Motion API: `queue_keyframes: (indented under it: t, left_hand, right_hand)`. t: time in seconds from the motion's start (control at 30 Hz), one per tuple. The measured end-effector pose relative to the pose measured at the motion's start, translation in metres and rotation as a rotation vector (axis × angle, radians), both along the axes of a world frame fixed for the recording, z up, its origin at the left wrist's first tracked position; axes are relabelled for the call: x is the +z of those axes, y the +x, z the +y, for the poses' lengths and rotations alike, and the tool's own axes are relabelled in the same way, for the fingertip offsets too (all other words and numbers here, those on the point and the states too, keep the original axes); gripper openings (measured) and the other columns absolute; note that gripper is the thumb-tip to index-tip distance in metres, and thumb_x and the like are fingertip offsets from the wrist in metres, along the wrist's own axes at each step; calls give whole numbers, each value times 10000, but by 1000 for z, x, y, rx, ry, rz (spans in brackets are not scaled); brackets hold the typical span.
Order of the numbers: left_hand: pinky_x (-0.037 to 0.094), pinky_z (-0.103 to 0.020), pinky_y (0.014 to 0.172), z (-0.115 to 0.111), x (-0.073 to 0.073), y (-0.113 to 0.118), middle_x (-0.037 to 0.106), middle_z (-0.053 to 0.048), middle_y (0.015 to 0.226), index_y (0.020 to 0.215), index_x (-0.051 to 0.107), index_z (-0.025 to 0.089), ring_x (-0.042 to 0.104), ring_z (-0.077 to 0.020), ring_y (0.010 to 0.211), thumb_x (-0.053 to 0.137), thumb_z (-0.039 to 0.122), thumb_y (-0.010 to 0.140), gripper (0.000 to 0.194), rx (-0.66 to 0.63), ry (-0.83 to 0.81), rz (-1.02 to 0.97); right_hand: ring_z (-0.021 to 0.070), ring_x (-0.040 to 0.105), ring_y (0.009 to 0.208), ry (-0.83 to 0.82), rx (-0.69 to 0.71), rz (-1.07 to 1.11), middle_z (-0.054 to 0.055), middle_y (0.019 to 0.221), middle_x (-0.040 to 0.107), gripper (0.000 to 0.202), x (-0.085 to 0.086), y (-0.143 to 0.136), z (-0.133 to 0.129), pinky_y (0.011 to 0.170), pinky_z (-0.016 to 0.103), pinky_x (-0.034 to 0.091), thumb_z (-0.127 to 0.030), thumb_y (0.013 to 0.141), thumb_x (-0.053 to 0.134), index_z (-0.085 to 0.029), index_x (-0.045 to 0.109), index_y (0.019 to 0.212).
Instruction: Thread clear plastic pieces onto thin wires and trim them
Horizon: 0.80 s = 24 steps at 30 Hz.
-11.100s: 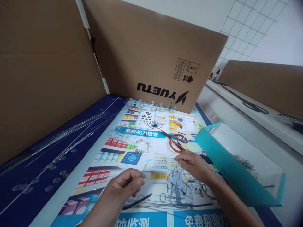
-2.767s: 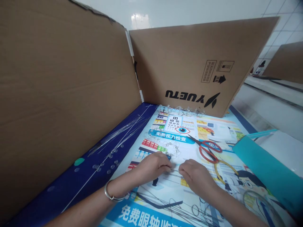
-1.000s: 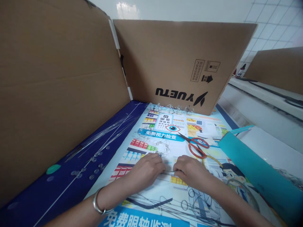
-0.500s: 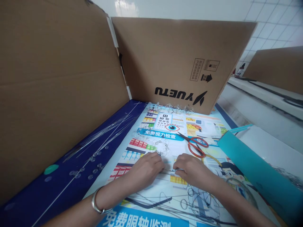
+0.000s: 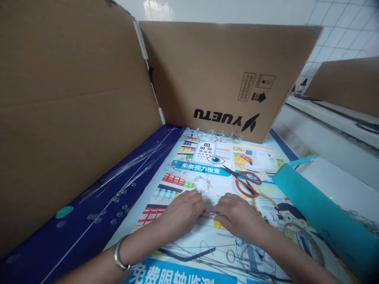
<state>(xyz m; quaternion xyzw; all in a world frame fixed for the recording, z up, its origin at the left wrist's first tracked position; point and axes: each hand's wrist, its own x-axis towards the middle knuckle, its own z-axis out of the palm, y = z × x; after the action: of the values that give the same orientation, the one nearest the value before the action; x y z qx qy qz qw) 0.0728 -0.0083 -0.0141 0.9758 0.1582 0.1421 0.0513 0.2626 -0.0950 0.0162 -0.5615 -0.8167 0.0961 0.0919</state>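
Observation:
My left hand, with a silver bangle on its wrist, is closed over the printed sheet. Facing it across a small gap, my right hand is pinched. A thin, clear wire-like piece runs between the fingertips of both hands. Just beyond my left hand lies a ring of clear beads and wire. Red-handled scissors rest past my right hand, blades open. Loops of dark wire are scattered nearer to me.
Cardboard panels stand at the left and back. Loose clear beads and straight wires lie on the blue surface at left. A turquoise box holding wire is at right. More beaded pieces line the back panel.
My right hand has shifted slightly left, toward my left hand. The piece between the fingertips shows more clearly. My left hand has barely moved.

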Motion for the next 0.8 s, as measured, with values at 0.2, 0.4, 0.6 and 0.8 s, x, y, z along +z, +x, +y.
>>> queue_keyframes:
  t: [0.2, 0.4, 0.6, 0.8]
  left_hand:
    - [386, -308, 683, -2, 4, 0, 581, -21, 743, 772, 550, 182, 487, -176, 743, 420, 91, 814, 164, 48, -49, 12]
    - [385, -290, 639, -4, 5, -2, 577, -15, 707, 763, 539, 182, 504, -168, 699, 435, 82, 790, 146, 67, -108, -7]
    - [390, -258, 601, -5, 3, -5, 571, -17, 704, 777, 544, 177, 516, -154, 677, 441, 54, 767, 160, 61, -146, -44]
    - [398, -254, 583, -4, 8, -7, 582, -20, 708, 744, 531, 172, 527, -153, 670, 438, 52, 766, 153, 34, -113, -41]
  right_hand:
    - [160, 477, 735, 122, -12, -55, 41, 710, 572, 221, -1, -5, -2, 714, 289, 370, -163, 857, 422, -169, 574, 697]
    - [174, 455, 746, 217, -84, 4, 59, 736, 549, 174, -6, -9, -5, 717, 312, 369, -133, 834, 427, -158, 570, 737]
    - [175, 452, 747, 218, -101, -2, 58, 743, 545, 161, -7, -11, -7, 747, 328, 374, -142, 837, 433, -158, 553, 730]
    - [172, 489, 793, 124, -90, 78, 49, 791, 577, 149, -5, -6, -3, 743, 302, 400, -183, 857, 451, -176, 591, 807]
